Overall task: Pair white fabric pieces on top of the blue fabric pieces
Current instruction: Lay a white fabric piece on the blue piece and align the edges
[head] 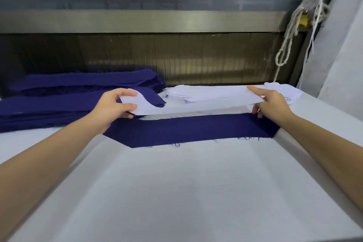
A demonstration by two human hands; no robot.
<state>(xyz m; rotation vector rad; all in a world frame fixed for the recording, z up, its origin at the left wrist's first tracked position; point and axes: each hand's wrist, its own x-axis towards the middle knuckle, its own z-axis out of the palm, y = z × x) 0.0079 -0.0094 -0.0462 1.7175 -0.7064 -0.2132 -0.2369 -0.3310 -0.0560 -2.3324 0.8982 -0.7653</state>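
Left hand pinching curved end of long thin white fabric strip, thumb on top, fingers curling under. Right hand pinching opposite end likewise. Strip hovering flat, just above far edge of long navy fabric strip, which is lying on white cloth-covered counter, ends angled, near edge fraying. Navy stack sitting left, white stack behind. Near half of counter giving open room.

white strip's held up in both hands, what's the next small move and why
Probably lower the white piece toward you onto the single blue piece lying flat in front, matching its ends. The left hand and right hand hold it just beyond that blue piece, not yet on it.
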